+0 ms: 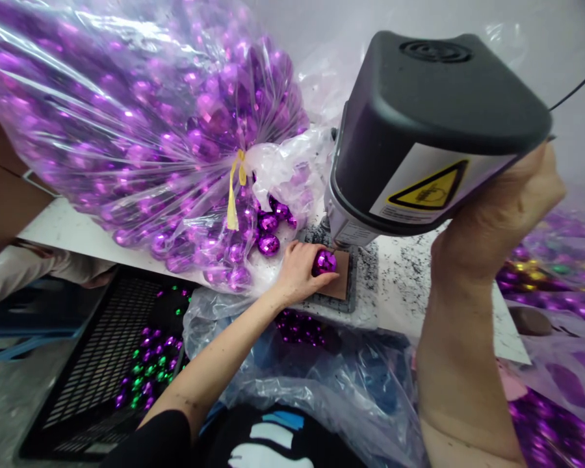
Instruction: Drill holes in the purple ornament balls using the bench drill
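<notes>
My left hand [302,272] is closed around a shiny purple faceted ball [326,262], which rests over a brown pad [340,279] on the base of a black machine [439,110]. The machine's head, with a yellow warning label, stands above and right of the ball. My right hand [511,195] is raised at the machine's right side, its fingers hidden behind the machine's body. Several loose purple balls [268,244] lie left of my left hand, by the mouth of a clear bag.
A large clear bag of purple balls [141,117], with a yellow tie, fills the upper left. A black crate [73,390] with purple and green balls stands lower left. More bagged balls [556,416] are at the right. Dark flecks cover the white table [404,279].
</notes>
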The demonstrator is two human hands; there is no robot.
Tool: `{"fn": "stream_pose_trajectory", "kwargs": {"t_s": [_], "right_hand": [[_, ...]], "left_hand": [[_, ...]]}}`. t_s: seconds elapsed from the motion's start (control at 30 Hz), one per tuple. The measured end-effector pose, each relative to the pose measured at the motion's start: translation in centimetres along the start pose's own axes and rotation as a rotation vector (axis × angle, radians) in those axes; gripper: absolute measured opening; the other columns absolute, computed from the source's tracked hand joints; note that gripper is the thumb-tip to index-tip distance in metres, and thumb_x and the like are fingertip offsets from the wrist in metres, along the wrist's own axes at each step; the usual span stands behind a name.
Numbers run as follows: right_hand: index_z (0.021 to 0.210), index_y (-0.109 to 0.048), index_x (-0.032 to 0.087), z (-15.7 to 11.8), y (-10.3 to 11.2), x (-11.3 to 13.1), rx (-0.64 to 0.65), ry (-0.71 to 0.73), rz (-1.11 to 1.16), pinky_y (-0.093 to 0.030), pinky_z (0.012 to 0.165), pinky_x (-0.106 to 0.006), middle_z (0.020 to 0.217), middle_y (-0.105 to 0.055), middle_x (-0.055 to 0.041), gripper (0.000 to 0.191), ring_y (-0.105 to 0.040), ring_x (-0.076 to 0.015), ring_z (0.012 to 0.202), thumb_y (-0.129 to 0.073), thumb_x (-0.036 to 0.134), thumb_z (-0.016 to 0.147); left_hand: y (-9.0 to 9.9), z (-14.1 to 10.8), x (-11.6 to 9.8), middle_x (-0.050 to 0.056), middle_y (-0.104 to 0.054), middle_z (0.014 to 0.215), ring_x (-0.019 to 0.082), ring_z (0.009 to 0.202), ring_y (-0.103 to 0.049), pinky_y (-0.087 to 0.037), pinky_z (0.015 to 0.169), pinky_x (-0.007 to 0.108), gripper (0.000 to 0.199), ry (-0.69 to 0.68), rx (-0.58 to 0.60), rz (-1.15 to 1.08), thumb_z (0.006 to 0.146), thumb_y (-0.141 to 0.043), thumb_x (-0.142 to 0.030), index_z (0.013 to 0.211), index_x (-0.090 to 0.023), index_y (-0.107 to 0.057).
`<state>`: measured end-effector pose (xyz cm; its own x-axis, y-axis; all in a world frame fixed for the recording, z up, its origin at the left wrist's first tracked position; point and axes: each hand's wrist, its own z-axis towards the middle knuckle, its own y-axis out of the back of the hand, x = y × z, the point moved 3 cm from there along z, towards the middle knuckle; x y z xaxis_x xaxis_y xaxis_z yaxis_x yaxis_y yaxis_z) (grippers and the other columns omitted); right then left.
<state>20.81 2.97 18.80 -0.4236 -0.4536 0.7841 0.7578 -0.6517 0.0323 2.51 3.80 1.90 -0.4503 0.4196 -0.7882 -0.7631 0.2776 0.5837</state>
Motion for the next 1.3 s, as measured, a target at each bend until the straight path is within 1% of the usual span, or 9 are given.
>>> {"fn": "stream_pose_trajectory", "kwargs": {"t_s": [0.17,0.37,0.53,0.6,0.7,0.77,0.9,1.13,1.3], "right_hand": [[0.076,-0.047,0.012,0.0,0.0,0.5,-0.066,0.047,0.003,-0.033,0.048,-0.01,0.078,-0.05,0.0044,0.065,-0.044,0.0051,0.056,-0.045,0.076,0.083],[0.077,-0.047,0.013,0.1,0.2,0.5,-0.036,0.036,0.008,-0.028,0.042,-0.012,0.068,-0.045,0.0053,0.061,-0.039,0.003,0.05,-0.047,0.073,0.085],[0.076,-0.046,0.015,-0.2,0.6,1.0,-0.005,0.063,-0.027,-0.029,0.042,-0.016,0.062,-0.041,0.006,0.055,-0.042,-0.0003,0.047,-0.049,0.068,0.09],[0.076,-0.047,0.015,-1.0,1.2,1.4,0.0,0.084,-0.064,-0.03,0.044,-0.017,0.058,-0.038,0.0067,0.051,-0.042,-0.001,0.046,-0.049,0.063,0.093],[0.08,-0.055,0.014,-3.0,2.5,1.8,0.004,0.13,-0.167,-0.035,0.049,-0.018,0.065,-0.046,0.0055,0.042,-0.045,-0.0003,0.051,-0.053,0.053,0.095],[0.083,-0.059,0.014,-4.8,3.4,1.8,0.034,0.179,-0.237,-0.038,0.051,-0.018,0.071,-0.052,0.0043,0.031,-0.05,-0.0009,0.056,-0.056,0.042,0.095],[0.092,-0.062,0.017,-7.7,4.4,1.3,0.104,0.283,-0.304,-0.039,0.053,-0.019,0.07,-0.053,0.0047,0.008,-0.052,-0.0022,0.058,-0.056,0.022,0.093],[0.09,-0.057,0.019,-8.8,3.4,0.7,0.03,0.385,-0.278,-0.036,0.057,-0.024,0.068,-0.05,0.0046,0.006,-0.048,-0.004,0.058,-0.059,0.013,0.088],[0.092,-0.058,0.021,-9.4,3.0,-0.1,-0.019,0.416,-0.233,-0.04,0.059,-0.024,0.065,-0.046,0.005,0.008,-0.053,-0.006,0.06,-0.059,0.014,0.089]], "left_hand": [[-0.7,-0.1,0.0,0.011,-0.067,0.113,0.032,0.112,-0.056,-0.03,0.112,0.048,0.043,-0.039,0.0,0.034,0.084,-0.078,-0.04,0.119,-0.02,-0.061],[-0.9,-0.3,0.2,0.008,-0.064,0.114,0.03,0.114,-0.055,-0.018,0.122,0.052,0.041,-0.079,0.027,0.074,0.087,-0.072,-0.039,0.122,-0.024,-0.058],[-1.2,-0.3,0.4,0.008,-0.064,0.113,0.029,0.114,-0.055,-0.017,0.123,0.052,0.04,-0.085,-0.02,0.135,0.087,-0.072,-0.039,0.119,-0.022,-0.056],[-1.3,-0.3,0.4,0.008,-0.064,0.11,0.029,0.112,-0.056,-0.019,0.123,0.052,0.039,-0.095,-0.046,0.16,0.087,-0.073,-0.039,0.117,-0.022,-0.056],[-1.5,-0.4,0.4,0.007,-0.065,0.11,0.028,0.111,-0.057,-0.022,0.122,0.051,0.039,-0.111,-0.067,0.199,0.085,-0.074,-0.036,0.115,-0.021,-0.055],[-1.5,-0.4,0.3,0.006,-0.065,0.11,0.027,0.111,-0.058,-0.024,0.122,0.051,0.039,-0.117,-0.072,0.228,0.084,-0.075,-0.034,0.114,-0.021,-0.054],[-1.4,-0.3,0.2,0.005,-0.065,0.107,0.026,0.108,-0.059,-0.028,0.121,0.05,0.039,-0.111,-0.079,0.274,0.082,-0.077,-0.034,0.112,-0.022,-0.054],[-1.3,-0.3,-0.1,0.005,-0.065,0.105,0.025,0.106,-0.059,-0.029,0.12,0.051,0.037,-0.112,-0.081,0.279,0.083,-0.076,-0.033,0.111,-0.021,-0.055],[-1.4,-0.4,-0.1,0.005,-0.065,0.106,0.025,0.107,-0.059,-0.029,0.119,0.05,0.037,-0.109,-0.08,0.279,0.083,-0.076,-0.033,0.111,-0.021,-0.055]]}}
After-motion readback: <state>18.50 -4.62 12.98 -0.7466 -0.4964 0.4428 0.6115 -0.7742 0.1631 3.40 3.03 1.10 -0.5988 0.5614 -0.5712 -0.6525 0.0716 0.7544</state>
